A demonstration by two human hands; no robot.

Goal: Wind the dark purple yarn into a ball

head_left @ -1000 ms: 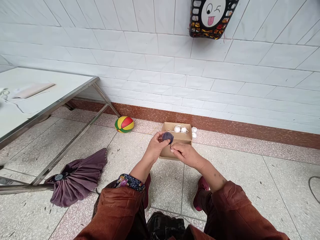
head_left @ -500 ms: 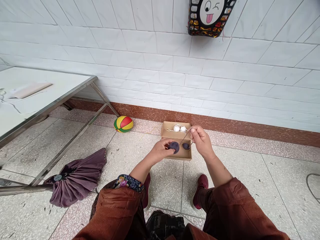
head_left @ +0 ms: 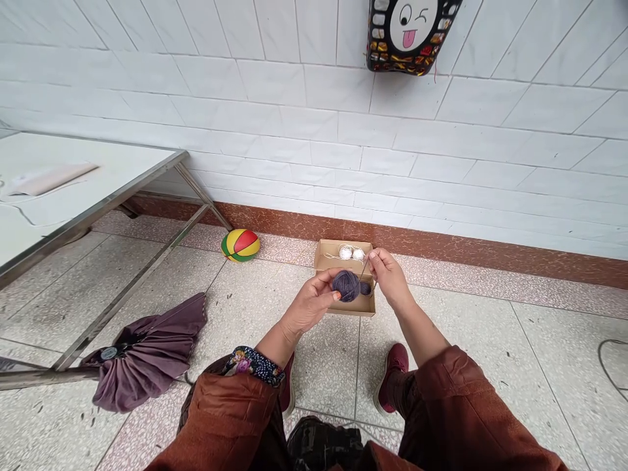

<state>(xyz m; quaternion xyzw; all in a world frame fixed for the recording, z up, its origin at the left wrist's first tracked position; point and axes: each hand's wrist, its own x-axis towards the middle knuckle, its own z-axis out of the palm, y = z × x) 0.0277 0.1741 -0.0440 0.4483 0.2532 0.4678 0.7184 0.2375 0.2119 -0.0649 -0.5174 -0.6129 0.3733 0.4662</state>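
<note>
My left hand (head_left: 313, 299) is closed around the side of a dark purple-grey ball of yarn (head_left: 346, 286), held above an open cardboard box (head_left: 362, 310) on the floor. A strand of the same yarn runs up from the ball to my right hand (head_left: 387, 271), which pinches it between thumb and fingers. Behind the held ball, a second dark yarn ball (head_left: 366, 288) lies in the near half of the box, partly hidden. Two white balls of string (head_left: 352, 252) with loose ends rest in the far half, the lid side.
A striped toy ball (head_left: 240, 245) sits by the wall, near the leg of a metal-framed table (head_left: 112, 190). A folded purple umbrella (head_left: 152, 353) lies on the floor at left. A black basket (head_left: 413, 33) hangs on the tiled wall. A cable (head_left: 611, 366) lies far right.
The yarn ball has turned and come slightly right and up in my left hand. My right hand has shifted a little left, bringing the strand's pinched end closer to the ball.
</note>
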